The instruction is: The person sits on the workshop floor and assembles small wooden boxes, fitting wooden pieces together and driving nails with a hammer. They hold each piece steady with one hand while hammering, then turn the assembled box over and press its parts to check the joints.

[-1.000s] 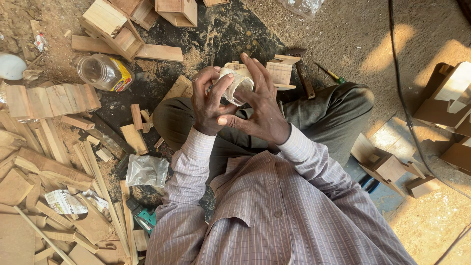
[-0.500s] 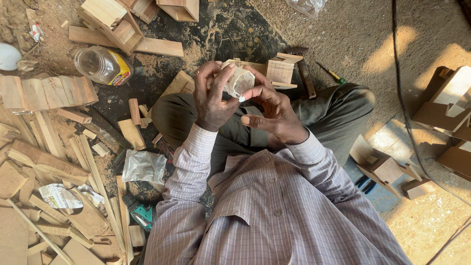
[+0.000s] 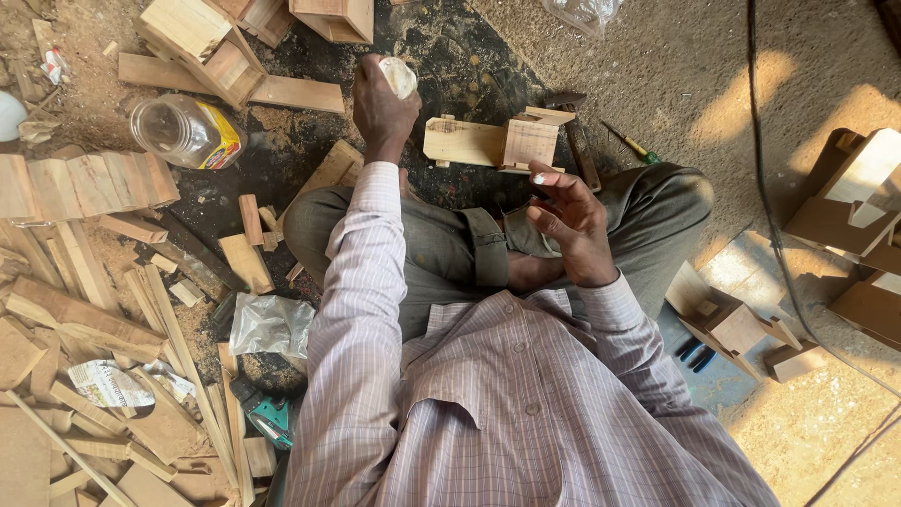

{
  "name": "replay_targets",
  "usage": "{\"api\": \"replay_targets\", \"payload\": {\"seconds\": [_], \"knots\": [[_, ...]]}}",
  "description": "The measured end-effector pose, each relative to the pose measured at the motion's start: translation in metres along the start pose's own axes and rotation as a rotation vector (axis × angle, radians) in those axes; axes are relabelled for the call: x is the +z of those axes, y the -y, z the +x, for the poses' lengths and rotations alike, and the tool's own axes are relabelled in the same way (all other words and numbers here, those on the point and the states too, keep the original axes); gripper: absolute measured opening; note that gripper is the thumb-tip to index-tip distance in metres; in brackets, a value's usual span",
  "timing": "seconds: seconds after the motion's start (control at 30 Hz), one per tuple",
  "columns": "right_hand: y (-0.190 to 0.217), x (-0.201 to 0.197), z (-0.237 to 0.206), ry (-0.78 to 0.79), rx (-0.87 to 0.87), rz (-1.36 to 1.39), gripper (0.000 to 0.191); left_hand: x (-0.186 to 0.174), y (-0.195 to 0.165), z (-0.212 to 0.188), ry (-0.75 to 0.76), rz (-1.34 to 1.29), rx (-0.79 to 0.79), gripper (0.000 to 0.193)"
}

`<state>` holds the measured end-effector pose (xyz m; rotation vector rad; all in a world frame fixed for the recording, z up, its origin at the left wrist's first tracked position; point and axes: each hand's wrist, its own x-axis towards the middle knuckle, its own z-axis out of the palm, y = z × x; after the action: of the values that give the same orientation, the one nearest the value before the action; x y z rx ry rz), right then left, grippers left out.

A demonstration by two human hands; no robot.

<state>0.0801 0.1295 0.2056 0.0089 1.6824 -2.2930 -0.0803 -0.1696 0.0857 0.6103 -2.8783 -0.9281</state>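
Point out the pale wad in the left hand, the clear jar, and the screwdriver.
pale wad (image 3: pixel 398 75), head view, its exposed top.
clear jar (image 3: pixel 174 130), head view, its clear side.
screwdriver (image 3: pixel 627 143), head view, mid shaft.

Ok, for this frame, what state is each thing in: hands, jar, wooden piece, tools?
Left hand: raised, closed around a small whitish lump.
Right hand: open, empty, white smear on a fingertip.
Jar: lying on its side.
Wooden piece: flat on the floor, unheld.
Screwdriver: lying on the floor.
Plastic bag: crumpled among the scraps.
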Motion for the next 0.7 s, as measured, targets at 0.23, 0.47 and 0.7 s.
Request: {"api": "replay_targets", "payload": {"seconds": [0.23,0.47,0.7], "knots": [[-0.031,-0.034,0.006,-0.267,-0.153,-0.405,0.062,0.023,0.006,0.020,0.189,0.218,-0.034,0.092],[-0.069,-0.065,0.034,-0.367,-0.036,-0.666,0.089,0.026,-0.002,0.012,0.124,0.523,0.066,0.074],[-0.111,-0.087,0.065,-0.251,-0.023,-0.625,0.116,0.110,-0.044,-0.081,0.585,-0.299,0.077,0.073]]}}
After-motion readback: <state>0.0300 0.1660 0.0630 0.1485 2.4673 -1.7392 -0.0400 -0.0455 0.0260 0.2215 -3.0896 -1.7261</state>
